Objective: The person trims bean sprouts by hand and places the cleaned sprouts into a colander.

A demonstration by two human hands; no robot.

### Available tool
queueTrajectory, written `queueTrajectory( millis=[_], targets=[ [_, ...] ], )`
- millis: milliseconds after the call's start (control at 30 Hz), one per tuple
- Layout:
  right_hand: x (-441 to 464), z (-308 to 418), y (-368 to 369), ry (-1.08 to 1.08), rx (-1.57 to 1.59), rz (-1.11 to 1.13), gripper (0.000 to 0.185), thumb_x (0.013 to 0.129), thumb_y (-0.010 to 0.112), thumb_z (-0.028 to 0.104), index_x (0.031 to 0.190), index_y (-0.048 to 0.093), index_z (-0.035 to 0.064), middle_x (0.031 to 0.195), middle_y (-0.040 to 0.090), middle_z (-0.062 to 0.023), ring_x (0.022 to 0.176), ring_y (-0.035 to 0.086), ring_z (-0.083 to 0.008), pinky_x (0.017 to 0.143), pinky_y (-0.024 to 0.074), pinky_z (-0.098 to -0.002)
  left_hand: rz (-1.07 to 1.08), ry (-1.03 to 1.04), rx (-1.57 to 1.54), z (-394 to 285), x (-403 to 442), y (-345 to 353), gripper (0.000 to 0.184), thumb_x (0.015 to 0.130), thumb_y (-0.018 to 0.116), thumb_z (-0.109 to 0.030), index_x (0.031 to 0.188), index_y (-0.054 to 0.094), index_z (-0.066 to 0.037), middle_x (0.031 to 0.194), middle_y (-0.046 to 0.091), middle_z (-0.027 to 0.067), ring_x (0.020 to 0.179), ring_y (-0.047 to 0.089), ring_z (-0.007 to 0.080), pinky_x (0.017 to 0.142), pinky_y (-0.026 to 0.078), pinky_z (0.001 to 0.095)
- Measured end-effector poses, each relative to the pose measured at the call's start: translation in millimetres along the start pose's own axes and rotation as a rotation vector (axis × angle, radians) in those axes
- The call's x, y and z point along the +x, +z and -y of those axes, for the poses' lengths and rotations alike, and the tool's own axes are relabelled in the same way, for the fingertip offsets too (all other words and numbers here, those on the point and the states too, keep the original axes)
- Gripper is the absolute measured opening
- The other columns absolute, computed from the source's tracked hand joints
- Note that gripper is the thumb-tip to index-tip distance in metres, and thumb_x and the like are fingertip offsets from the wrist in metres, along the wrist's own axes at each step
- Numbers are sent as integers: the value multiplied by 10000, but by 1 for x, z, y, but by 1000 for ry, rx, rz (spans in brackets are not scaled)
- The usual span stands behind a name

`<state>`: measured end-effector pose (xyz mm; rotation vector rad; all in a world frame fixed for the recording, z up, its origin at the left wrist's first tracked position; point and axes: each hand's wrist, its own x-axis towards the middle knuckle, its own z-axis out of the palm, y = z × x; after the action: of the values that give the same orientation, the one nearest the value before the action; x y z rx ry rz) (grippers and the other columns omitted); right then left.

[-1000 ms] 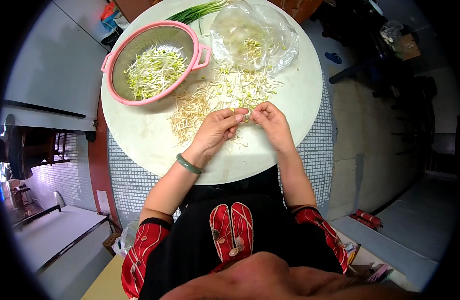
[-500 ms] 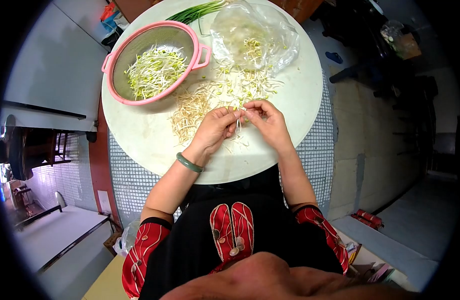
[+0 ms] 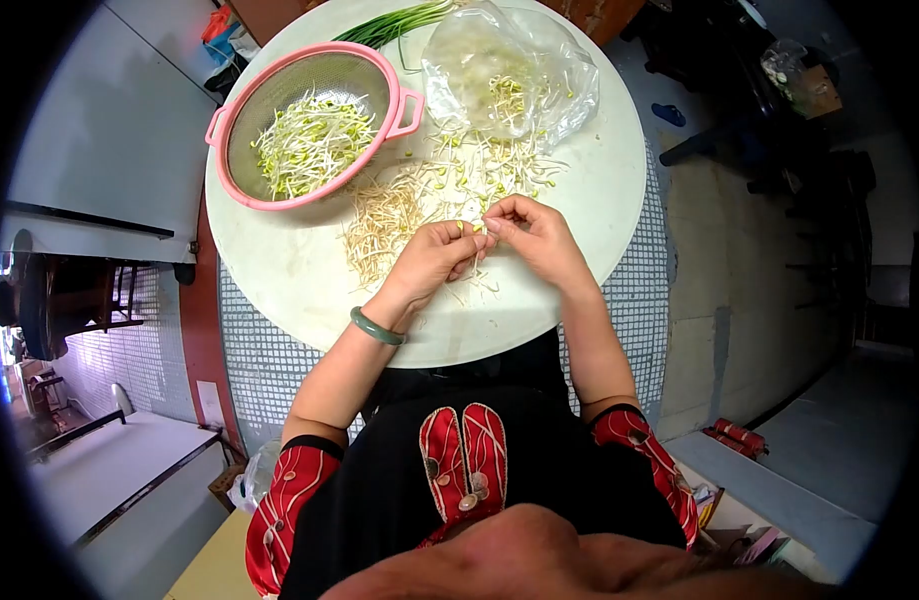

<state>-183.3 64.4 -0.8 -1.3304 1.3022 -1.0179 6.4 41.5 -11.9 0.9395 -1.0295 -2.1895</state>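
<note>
My left hand [image 3: 437, 260] and my right hand [image 3: 539, 238] meet over the near part of the round table, fingertips pinched close together. Between the left fingers are bean sprouts [image 3: 461, 227] with yellow-green heads. The right thumb and forefinger pinch at a sprout beside them; its exact ends are hidden by the fingers. Left of my hands lies a heap of thin brownish sprout roots [image 3: 377, 232]. Beyond my hands, loose sprouts [image 3: 494, 165] spill from a clear plastic bag [image 3: 564, 85]. A pink-rimmed mesh colander [image 3: 247, 190] at the left holds a pile of sprouts [image 3: 314, 145].
A bunch of green scallions [image 3: 384, 27] lies at the far edge of the pale round table [image 3: 279, 262]. A blue slipper [image 3: 667, 115] is on the floor at the right. A white counter [image 3: 129, 475] stands at the lower left.
The hands stay in nearly the same place, still pinched together. The right fingertips have shifted slightly, and the white stem that hung between the hands no longer shows clearly.
</note>
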Motion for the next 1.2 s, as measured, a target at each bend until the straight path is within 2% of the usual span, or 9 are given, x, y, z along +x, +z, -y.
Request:
queueTrajectory(
  millis=[233, 333, 433, 533, 567, 667, 867, 1033, 1200],
  targets=[
    [-1, 11, -12, -524, -652, -2, 105, 835, 706, 120, 906, 672, 50, 829, 667, -74, 780, 620, -242, 760, 485, -345, 11, -39, -31, 2, 3, -7, 133, 946, 641, -133, 907, 655, -7, 747, 601, -2, 546, 429, 40, 499, 331, 185],
    [-2, 12, -9, -606, -813, -92, 95, 824, 714, 136, 869, 661, 72, 825, 665, -58, 787, 619, -244, 765, 472, -356, 20, -44, -17, 3, 2, -9, 135, 948, 639, -137, 919, 654, -6, 757, 612, 3, 551, 443, 44, 505, 348, 183],
    [-3, 6, -9, -557, -652, -188, 106, 819, 719, 141, 896, 675, 83, 813, 663, -50, 783, 619, -240, 760, 468, -359, 9, -7, -98, -1, -1, -10, 143, 953, 627, -143, 943, 648, -3, 766, 610, 8, 556, 460, 58, 508, 365, 194],
    [-10, 4, -6, -604, -623, 113, 111, 819, 706, 120, 923, 686, 87, 850, 666, -47, 815, 621, -237, 779, 467, -368, -83, 122, -365, -11, -1, -26, 155, 962, 570, -115, 1057, 596, 5, 796, 595, 30, 614, 511, 81, 536, 413, 218],
    [-11, 3, -3, -601, -618, 84, 118, 817, 705, 117, 932, 690, 91, 872, 665, -47, 830, 620, -235, 780, 466, -370, 29, 182, -461, -15, -1, -34, 160, 956, 532, -89, 1096, 560, -19, 790, 593, 46, 670, 557, 105, 580, 452, 232],
    [-10, -5, 10, -558, -669, -33, 123, 810, 712, 128, 930, 694, 109, 946, 652, -41, 885, 613, -222, 797, 452, -366, 3, 178, -493, -24, -5, -47, 153, 950, 496, -93, 1091, 534, -49, 793, 591, 69, 709, 578, 165, 614, 479, 282],
    [-9, -8, 10, -443, -925, -33, 114, 788, 741, 154, 881, 686, 117, 869, 636, -36, 866, 605, -221, 851, 425, -353, -39, 190, -624, -25, -10, -50, 125, 968, 510, -168, 1011, 552, -59, 797, 591, 81, 677, 554, 197, 601, 472, 308],
    [-7, 0, 7, -255, -607, -89, 109, 818, 744, 156, 852, 685, 71, 805, 648, -33, 771, 600, -187, 779, 457, -327, 133, 154, -676, -6, -3, -69, 230, 1004, 520, -269, 919, 575, -63, 804, 607, 73, 637, 547, 168, 541, 444, 268],
    [-7, 3, 10, 35, 90, -93, 89, 917, 685, 107, 934, 676, 20, 845, 644, 14, 790, 587, -72, 739, 472, -225, -6, 71, -407, -1, -4, -31, 248, 1012, 521, -246, 1033, 620, -20, 838, 639, 37, 590, 547, 98, 495, 413, 217]
  ],
)
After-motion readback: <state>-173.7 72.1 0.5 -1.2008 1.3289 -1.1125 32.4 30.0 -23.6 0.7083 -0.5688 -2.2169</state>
